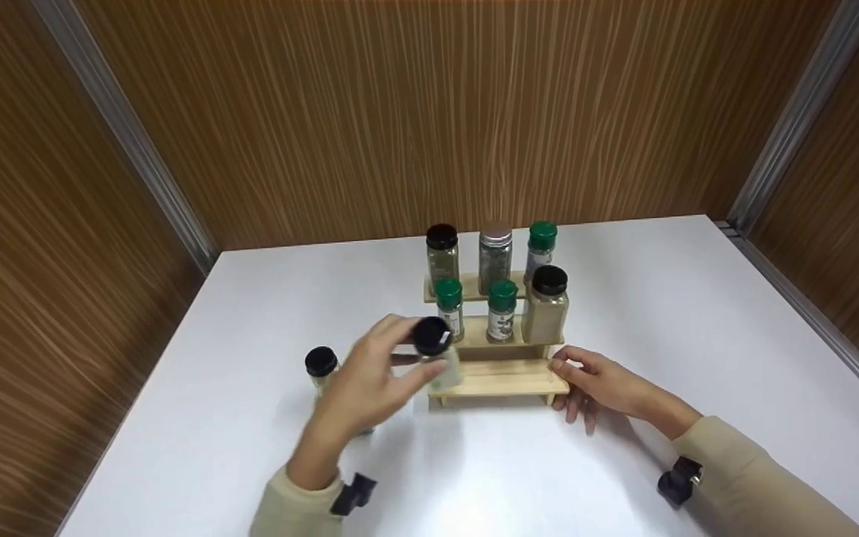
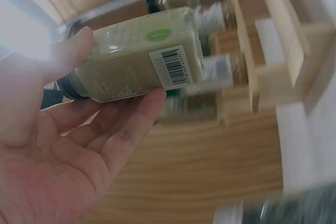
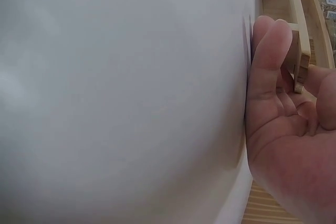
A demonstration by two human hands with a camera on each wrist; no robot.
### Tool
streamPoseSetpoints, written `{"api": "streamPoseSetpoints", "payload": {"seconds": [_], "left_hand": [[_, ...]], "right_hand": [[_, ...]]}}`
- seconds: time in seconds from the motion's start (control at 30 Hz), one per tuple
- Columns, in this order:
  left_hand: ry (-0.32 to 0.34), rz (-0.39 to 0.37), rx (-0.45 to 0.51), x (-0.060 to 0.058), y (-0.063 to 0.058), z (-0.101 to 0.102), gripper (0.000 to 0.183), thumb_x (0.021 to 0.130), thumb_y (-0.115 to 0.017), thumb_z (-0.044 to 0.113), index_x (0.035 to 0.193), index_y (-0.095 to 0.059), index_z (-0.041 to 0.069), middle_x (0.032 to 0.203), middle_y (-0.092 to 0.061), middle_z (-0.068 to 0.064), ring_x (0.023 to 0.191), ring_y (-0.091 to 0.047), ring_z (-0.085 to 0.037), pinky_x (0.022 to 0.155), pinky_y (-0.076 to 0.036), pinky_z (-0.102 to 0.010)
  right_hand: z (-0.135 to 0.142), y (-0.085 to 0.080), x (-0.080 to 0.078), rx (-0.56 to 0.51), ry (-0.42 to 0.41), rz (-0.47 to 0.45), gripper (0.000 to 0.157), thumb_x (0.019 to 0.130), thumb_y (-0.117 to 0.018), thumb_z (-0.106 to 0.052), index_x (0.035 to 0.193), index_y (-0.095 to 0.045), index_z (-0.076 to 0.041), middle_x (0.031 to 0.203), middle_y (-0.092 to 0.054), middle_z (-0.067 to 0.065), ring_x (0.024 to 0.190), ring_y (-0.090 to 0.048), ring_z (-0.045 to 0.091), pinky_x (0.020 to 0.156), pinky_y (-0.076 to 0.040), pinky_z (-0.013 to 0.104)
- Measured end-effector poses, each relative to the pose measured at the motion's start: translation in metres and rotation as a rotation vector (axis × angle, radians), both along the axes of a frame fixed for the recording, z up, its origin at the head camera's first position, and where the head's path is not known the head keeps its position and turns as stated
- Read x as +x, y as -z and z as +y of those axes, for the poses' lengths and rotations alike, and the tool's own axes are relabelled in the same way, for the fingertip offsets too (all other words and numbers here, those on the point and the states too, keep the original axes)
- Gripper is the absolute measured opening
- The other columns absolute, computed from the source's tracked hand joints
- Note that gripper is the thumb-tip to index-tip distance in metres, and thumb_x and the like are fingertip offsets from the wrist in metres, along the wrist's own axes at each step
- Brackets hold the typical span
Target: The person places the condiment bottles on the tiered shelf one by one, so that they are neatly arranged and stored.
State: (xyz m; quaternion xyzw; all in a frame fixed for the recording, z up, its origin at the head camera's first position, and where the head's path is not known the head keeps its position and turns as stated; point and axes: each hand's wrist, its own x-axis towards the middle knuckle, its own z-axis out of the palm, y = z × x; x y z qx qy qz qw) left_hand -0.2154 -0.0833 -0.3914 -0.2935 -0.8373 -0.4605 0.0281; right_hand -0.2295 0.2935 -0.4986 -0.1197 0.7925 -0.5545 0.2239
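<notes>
My left hand grips a spice jar with a black lid and pale powder inside, its barcode label facing the left wrist camera. In the head view this spice jar is held up at the left end of the wooden spice rack's bottom tier. My right hand holds the right end of the wooden spice rack, thumb on one side and fingers around the lower corner. In the right wrist view, the fingers lie along the rack's end, close to the white table.
Three jars stand on the top tier and three on the middle one, including a tall black-lidded jar. Another black-lidded jar stands on the white table, partly behind my left hand. Wood-grain panels enclose the table.
</notes>
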Motion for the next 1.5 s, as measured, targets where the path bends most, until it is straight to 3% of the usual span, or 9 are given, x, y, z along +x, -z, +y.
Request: {"api": "streamPoseSetpoints", "payload": {"seconds": [0.17, 0.3, 0.67, 0.87, 1.17, 1.4, 1.5], "left_hand": [[0.118, -0.039, 0.002, -0.007, 0.014, 0.034, 0.052, 0.096, -0.076, 0.038, 0.141, -0.063, 0.016, 0.130, -0.061, -0.003, 0.114, -0.066, -0.018, 0.100, -0.060, -0.032], [0.171, -0.040, -0.029, -0.012, 0.024, 0.060, 0.050, 0.096, -0.075, 0.038, 0.139, -0.064, 0.015, 0.132, -0.061, -0.004, 0.110, -0.066, -0.019, 0.098, -0.061, -0.035], [0.155, -0.038, -0.102, -0.017, 0.041, 0.112, 0.052, 0.097, -0.075, 0.037, 0.144, -0.062, 0.018, 0.132, -0.061, 0.001, 0.111, -0.063, -0.011, 0.099, -0.058, -0.030], [0.125, -0.027, -0.124, -0.019, 0.045, 0.123, 0.053, 0.097, -0.075, 0.036, 0.145, -0.061, 0.017, 0.140, -0.061, 0.000, 0.120, -0.063, -0.011, 0.106, -0.055, -0.026], [0.097, -0.026, -0.133, -0.022, 0.050, 0.128, 0.053, 0.098, -0.075, 0.036, 0.145, -0.061, 0.017, 0.141, -0.060, 0.000, 0.121, -0.062, -0.011, 0.106, -0.054, -0.027], [0.059, 0.021, -0.096, -0.023, 0.047, 0.128, 0.054, 0.092, -0.082, 0.036, 0.139, -0.065, 0.014, 0.136, -0.066, -0.003, 0.122, -0.064, -0.015, 0.106, -0.055, -0.030], [0.046, 0.005, -0.076, -0.023, 0.045, 0.125, 0.054, 0.091, -0.083, 0.035, 0.139, -0.065, 0.016, 0.135, -0.067, -0.002, 0.121, -0.065, -0.015, 0.105, -0.055, -0.030]], "right_hand": [[-0.002, 0.001, 0.000, -0.002, -0.009, -0.012, 0.038, 0.115, -0.042, -0.037, 0.125, -0.051, -0.001, 0.092, -0.076, 0.017, 0.065, -0.073, 0.018, 0.048, -0.061, 0.038], [-0.003, 0.000, -0.001, 0.001, -0.008, -0.016, 0.037, 0.115, -0.042, -0.036, 0.123, -0.051, -0.001, 0.091, -0.076, 0.015, 0.065, -0.073, 0.018, 0.048, -0.060, 0.036], [-0.001, 0.001, -0.001, -0.022, -0.019, -0.023, 0.034, 0.116, -0.040, -0.033, 0.128, -0.048, -0.002, 0.092, -0.075, 0.017, 0.066, -0.073, 0.017, 0.049, -0.061, 0.035], [-0.001, 0.001, 0.000, -0.031, -0.022, -0.034, 0.036, 0.116, -0.038, -0.030, 0.142, -0.045, -0.005, 0.093, -0.074, 0.016, 0.066, -0.073, 0.018, 0.049, -0.060, 0.034], [-0.001, 0.001, 0.001, -0.032, -0.016, -0.036, 0.036, 0.116, -0.037, -0.031, 0.139, -0.046, -0.004, 0.093, -0.074, 0.016, 0.066, -0.073, 0.018, 0.049, -0.060, 0.034], [0.000, 0.000, 0.002, -0.025, -0.006, -0.024, 0.034, 0.117, -0.035, -0.027, 0.139, -0.045, -0.003, 0.092, -0.074, 0.015, 0.065, -0.072, 0.018, 0.049, -0.060, 0.036], [0.002, 0.000, 0.003, -0.029, 0.000, -0.021, 0.036, 0.116, -0.037, -0.028, 0.141, -0.044, -0.003, 0.092, -0.074, 0.016, 0.065, -0.072, 0.018, 0.049, -0.061, 0.037]]}}
